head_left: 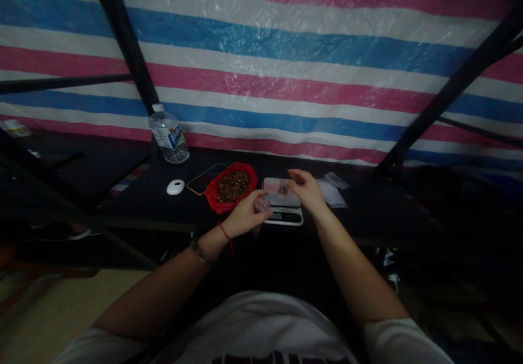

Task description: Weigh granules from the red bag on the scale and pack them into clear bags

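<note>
Left hand (245,214) holds a crumpled clear bag (261,205) at the scale's (294,218) left edge. Right hand (307,190) is half-curled over the platform (272,188), thumb by a small dark clump (283,188); too dim to tell if it grips anything. Risks: finger contact could skew the reading; a left-hand bump could spill the open red bag (211,196) of brown bits (232,186).

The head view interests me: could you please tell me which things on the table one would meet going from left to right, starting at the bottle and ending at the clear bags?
Bottle → phone → red bag → scale → clear bags.
</note>
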`<action>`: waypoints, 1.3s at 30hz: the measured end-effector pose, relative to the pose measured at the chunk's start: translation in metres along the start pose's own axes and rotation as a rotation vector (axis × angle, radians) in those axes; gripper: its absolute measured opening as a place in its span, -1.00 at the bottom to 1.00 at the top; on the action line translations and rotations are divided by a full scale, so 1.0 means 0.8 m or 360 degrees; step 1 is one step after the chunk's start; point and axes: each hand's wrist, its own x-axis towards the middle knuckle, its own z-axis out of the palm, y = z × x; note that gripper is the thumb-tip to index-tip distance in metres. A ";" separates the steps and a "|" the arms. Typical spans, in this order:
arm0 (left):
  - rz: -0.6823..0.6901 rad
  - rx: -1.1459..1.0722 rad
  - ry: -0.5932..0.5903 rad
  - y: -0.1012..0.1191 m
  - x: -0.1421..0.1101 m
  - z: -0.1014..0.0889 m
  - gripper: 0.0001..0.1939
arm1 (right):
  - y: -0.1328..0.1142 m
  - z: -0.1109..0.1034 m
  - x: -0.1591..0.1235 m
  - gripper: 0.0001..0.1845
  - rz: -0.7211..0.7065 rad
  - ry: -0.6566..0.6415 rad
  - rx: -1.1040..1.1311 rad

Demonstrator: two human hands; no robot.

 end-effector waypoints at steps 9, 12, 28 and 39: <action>0.0071 -0.0270 0.0172 -0.005 0.001 0.005 -0.52 | 0.032 0.021 0.010 -0.64 -0.0077 -0.0072 -0.0362; 0.0170 -0.0041 0.0169 -0.004 -0.002 0.006 -0.56 | -0.001 0.020 -0.006 -0.59 -0.0131 -0.0181 0.0037; 0.0178 0.0324 0.0156 0.017 -0.013 0.012 -0.59 | -0.090 -0.008 -0.048 -0.60 -0.0462 -0.0711 0.0084; 0.0242 0.0155 0.0268 0.011 -0.013 0.012 -0.56 | -0.075 -0.013 -0.055 -0.36 -0.0281 -0.0671 0.0240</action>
